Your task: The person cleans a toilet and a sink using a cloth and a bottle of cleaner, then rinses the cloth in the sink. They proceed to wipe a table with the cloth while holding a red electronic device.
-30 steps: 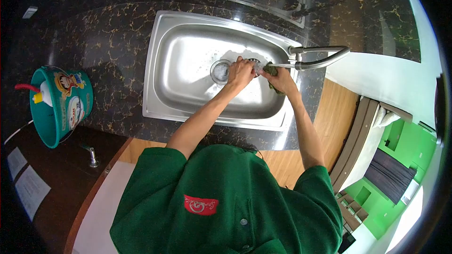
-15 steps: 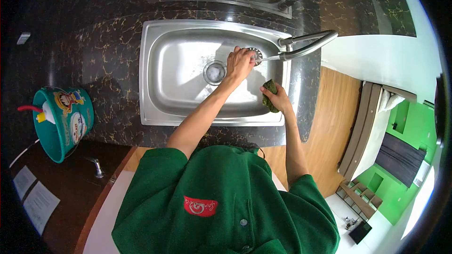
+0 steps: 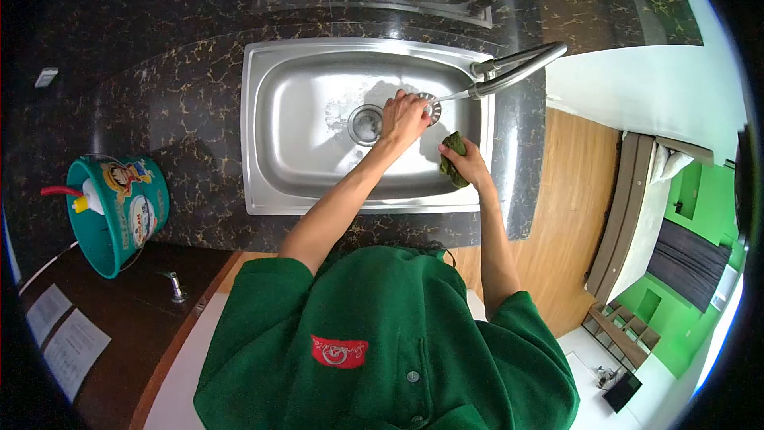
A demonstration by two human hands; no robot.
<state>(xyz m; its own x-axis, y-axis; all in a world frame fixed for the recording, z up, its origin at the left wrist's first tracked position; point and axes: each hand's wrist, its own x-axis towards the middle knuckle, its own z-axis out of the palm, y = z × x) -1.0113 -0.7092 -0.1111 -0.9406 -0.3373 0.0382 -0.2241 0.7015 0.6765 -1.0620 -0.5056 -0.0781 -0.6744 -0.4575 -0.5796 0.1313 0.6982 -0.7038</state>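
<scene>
My left hand (image 3: 404,118) reaches into the steel sink (image 3: 282,143), its fingers closed on the edge of a round slotted sink strainer (image 3: 433,110). A thin stream of water from the faucet (image 3: 517,72) runs onto the strainer. At the sink's right side, my right hand (image 3: 471,164) grips a bunched dark green scrubbing pad (image 3: 453,161). Left of my left hand is the round drain opening (image 3: 366,125), with wet patches on the steel around it.
A teal bucket (image 3: 119,215) with a bottle (image 3: 89,197) in it stands at the left on the dark marbled counter (image 3: 199,135). Papers (image 3: 76,350) lie on a brown surface at lower left. A bed (image 3: 637,215) is far right.
The whole view has shifted slightly, moving the sink and bucket a little to the right. Both hands keep their grips, and the strainer shows tilted under the water.
</scene>
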